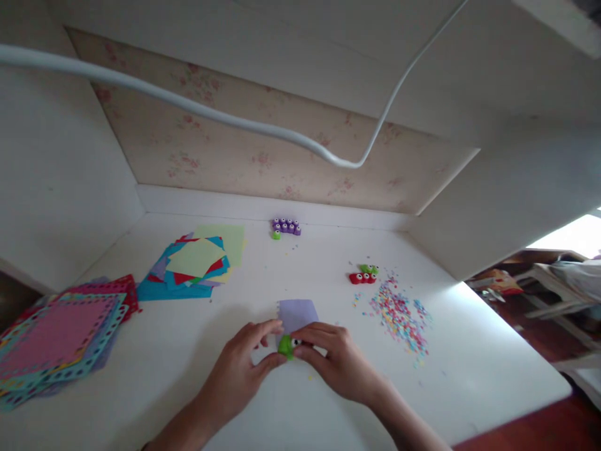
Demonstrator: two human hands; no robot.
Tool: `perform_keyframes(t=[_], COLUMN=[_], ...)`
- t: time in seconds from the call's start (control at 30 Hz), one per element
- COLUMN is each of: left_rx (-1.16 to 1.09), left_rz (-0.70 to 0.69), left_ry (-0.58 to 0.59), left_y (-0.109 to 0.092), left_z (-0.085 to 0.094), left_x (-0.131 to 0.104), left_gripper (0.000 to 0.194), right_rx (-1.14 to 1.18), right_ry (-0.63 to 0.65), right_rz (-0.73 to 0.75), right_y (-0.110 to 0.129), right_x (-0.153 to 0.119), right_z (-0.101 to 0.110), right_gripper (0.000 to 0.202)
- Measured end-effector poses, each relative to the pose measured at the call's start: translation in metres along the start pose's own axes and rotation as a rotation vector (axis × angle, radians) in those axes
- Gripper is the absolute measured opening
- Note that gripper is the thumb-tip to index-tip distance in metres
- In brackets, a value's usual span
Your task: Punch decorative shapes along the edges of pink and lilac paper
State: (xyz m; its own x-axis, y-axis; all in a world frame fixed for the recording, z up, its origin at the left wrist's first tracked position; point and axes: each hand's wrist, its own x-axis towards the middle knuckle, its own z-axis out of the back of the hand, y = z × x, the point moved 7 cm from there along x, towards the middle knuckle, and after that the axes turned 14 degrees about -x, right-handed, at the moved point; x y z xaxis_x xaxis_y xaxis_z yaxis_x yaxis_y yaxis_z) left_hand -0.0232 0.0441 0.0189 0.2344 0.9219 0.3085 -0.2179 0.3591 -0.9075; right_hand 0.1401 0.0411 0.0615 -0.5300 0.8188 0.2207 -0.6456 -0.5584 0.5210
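Observation:
A small green object with a white-and-black eye (pixel 286 346) is between my two hands, over the near edge of a purple paper (pixel 298 312). My right hand (pixel 334 354) pinches its eye end between thumb and fingers. The thumb of my left hand (pixel 248 356) touches its left side, while the left index finger stretches apart above it, near the paper. The paper's left edge is scalloped.
Stacked colored papers (pixel 197 258) and patterned cut sheets (pixel 61 332) lie left. Purple eyed pieces (pixel 287 227) stand at the back, red eyed pieces (pixel 362 278) to the right, beside scattered confetti (pixel 399 311). A white cable (pixel 211 113) crosses above.

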Motion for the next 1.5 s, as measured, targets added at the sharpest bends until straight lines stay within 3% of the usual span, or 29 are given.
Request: perform_keyframes(t=[0.07,0.13,0.27,0.37,0.5,0.77,1.0,1.23,1.33,1.5], left_rx=[0.01,0.012,0.031,0.029,0.027,0.03,0.028,0.007,-0.004,-0.016], left_rz=[-0.03,-0.046,-0.032,-0.002,0.008,0.062,0.124,0.137,0.151,0.165], left_ry=[-0.012,-0.018,-0.063,-0.067,-0.058,-0.027,0.012,0.041,0.065,0.046], left_y=[-0.004,-0.005,0.001,0.007,0.012,0.019,0.03,0.028,0.027,0.027], left_z=[0.003,0.006,0.013,0.013,0.011,0.008,0.003,0.001,0.001,0.006], left_x=[0.001,0.001,0.003,0.003,0.003,0.004,0.003,0.002,0.002,0.005], left_gripper=[0.041,0.04,0.025,0.023,0.022,0.022,0.022,0.021,0.02,0.022], right_rx=[0.003,-0.004,-0.087,-0.306,-0.434,-0.59,-0.644,-0.665,-0.617,-0.507], right_ry=[-0.06,-0.167,-0.44,-0.51,-0.503,-0.391,-0.331,-0.352,-0.27,-0.111], right_rz=[-0.084,-0.202,-0.465,-0.579,-0.612,-0.659,-0.691,-0.619,-0.526,-0.368], right_y=[-0.013,-0.04,-0.127,-0.187,-0.234,-0.274,-0.286,-0.247,-0.221,-0.173], right_x=[0.0,-0.001,-0.007,-0.006,-0.001,-0.003,-0.005,0.022,0.058,0.138], right_z=[0.017,0.04,0.092,0.116,0.12,0.108,0.103,0.108,0.082,0.015], right_gripper=[0.021,0.025,0.038,0.051,0.05,0.041,0.034,0.044,0.037,0.031])
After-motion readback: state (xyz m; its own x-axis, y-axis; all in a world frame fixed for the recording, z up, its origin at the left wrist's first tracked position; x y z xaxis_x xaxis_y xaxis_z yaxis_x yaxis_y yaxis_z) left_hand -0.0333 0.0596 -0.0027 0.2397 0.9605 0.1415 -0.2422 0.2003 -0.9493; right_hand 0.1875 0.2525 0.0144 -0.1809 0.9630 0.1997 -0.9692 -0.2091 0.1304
